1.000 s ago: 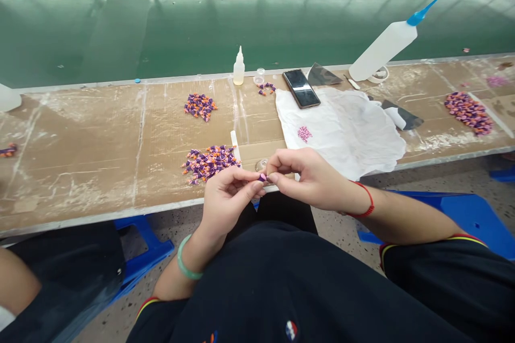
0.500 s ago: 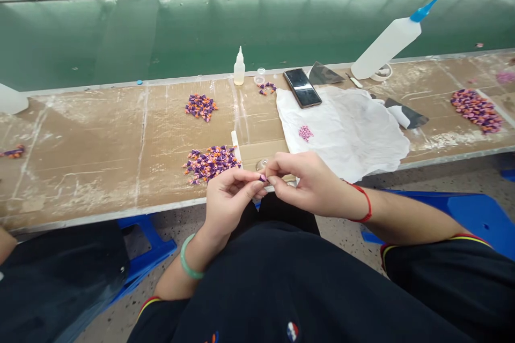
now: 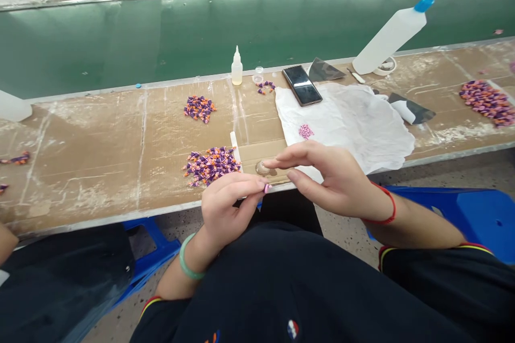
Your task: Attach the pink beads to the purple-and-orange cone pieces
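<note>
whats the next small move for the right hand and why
Probably dip the fingertips of the right hand into the small clear dish. The hand is open with its fingers right beside that dish, while the left hand pinches the small pink piece and keeps it steady, so only the right hand is free.

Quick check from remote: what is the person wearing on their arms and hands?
Both hands are bare, with no gloves. The left hand has a smooth pale green bangle at the wrist; the right hand has a thin red cord. The sleeves are black, edged with red and yellow trim.
</note>
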Available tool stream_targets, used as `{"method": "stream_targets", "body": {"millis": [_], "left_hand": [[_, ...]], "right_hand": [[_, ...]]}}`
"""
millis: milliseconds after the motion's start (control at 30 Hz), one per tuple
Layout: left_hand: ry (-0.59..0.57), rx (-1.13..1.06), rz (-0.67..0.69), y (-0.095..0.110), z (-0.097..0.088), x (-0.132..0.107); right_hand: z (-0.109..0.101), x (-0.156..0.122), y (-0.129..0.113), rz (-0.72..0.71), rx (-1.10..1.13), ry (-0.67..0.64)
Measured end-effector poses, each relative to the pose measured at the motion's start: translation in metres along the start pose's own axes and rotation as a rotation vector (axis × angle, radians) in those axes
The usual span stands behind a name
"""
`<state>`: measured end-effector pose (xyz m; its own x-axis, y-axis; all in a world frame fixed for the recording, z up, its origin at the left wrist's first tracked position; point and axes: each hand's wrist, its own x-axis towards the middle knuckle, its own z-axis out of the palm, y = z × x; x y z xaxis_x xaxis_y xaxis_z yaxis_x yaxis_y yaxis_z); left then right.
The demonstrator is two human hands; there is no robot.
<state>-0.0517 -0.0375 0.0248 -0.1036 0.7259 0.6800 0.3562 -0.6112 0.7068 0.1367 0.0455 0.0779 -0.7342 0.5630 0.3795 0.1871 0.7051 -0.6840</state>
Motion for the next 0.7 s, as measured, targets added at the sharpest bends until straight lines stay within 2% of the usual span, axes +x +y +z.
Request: {"method": "stream_targets", "body": {"millis": [167,300,400,467,600,700], "left_hand": [[-0.041,0.107,0.056,-0.002,0.0,0.01],[-0.195,0.358,-0.032,-0.023,-0.018,0.008],[-0.316,0.567,-0.189,-0.05,-0.043,0.006],[-0.345,0.638,-0.318,-0.071,-0.058,0.01],[-0.262,0.727,-0.548,-0.123,-0.076,0.035],[-0.201,0.755,-0.548,-0.159,-0.078,0.061]], "right_hand": [[-0.004,-0.002,0.012,0.015,-0.039,0.014],[-0.006,-0.012,0.041,0.075,-0.128,0.016],[-0.006,-0.026,0.07,0.195,-0.192,0.064],[-0.006,-0.034,0.086,0.27,-0.209,0.085],[-0.005,-0.044,0.105,0.343,-0.189,0.135],[-0.001,-0.046,0.113,0.367,-0.128,0.164]]}}
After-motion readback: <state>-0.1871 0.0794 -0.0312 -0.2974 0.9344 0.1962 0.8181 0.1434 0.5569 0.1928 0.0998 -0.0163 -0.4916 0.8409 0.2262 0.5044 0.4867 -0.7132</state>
